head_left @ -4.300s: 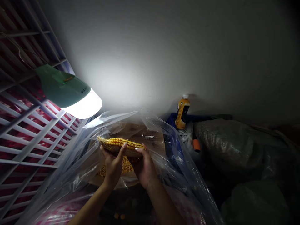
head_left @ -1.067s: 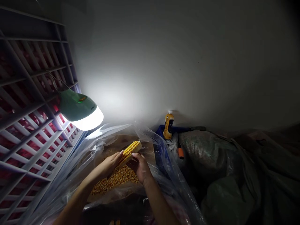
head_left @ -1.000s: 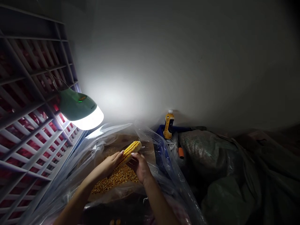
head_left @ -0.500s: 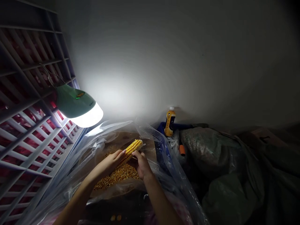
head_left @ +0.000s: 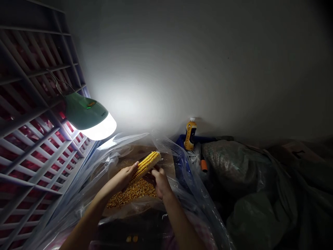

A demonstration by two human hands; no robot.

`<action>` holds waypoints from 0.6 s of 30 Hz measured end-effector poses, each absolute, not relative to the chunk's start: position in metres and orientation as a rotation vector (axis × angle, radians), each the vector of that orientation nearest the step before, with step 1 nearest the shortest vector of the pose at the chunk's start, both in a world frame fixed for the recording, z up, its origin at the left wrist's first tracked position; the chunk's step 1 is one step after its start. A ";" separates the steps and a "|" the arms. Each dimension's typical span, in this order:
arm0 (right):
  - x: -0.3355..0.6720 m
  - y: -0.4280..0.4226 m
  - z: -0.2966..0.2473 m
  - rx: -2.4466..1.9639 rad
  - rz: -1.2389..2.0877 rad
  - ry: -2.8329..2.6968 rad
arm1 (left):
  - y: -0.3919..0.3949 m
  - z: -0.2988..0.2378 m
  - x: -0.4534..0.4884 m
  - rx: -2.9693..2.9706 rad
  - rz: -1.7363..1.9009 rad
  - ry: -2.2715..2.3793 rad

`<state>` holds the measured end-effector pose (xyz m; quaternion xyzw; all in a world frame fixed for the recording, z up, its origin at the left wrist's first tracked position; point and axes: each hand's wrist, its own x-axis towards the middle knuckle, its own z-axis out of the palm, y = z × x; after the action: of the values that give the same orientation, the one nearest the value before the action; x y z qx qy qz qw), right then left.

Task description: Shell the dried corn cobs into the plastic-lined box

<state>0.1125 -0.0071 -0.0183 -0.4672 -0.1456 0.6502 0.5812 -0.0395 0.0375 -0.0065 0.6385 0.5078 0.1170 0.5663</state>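
A yellow ear of corn (head_left: 147, 165) slants up to the right, its rows of kernels facing up and its far tip pale. My left hand (head_left: 127, 173) is closed around the lower part, thumb along the upper side. At the right side of the ear, my right hand (head_left: 161, 182) is curled with its fingers at the underside, partly hidden by the cob. Beneath both hands lies a heap of loose corn kernels (head_left: 130, 197) in a cardboard box (head_left: 169, 166) lined with a clear plastic bag (head_left: 194, 194).
A lit green lamp (head_left: 87, 113) hangs on the slatted plastic crate (head_left: 39, 144) at left. Behind the box, a yellow drink bottle (head_left: 189, 133) stands against the pale wall (head_left: 208, 69). An orange-ended object (head_left: 204, 166) lies nearby. Dark full sacks (head_left: 234, 166) fill the right side.
The ear has turned slightly, its tip showing a bit higher. My right thumb has come off the kernels and sits lower beside the ear. The whole view has shifted slightly.
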 end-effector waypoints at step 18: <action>0.109 -0.007 -0.018 -1.106 1.514 -0.328 | 0.036 -0.002 -0.032 1.666 0.346 1.197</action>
<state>0.1089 -0.0070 -0.0183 -0.4731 -0.1403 0.6477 0.5805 -0.0319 0.0364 -0.0019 0.6908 0.4963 0.1434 0.5059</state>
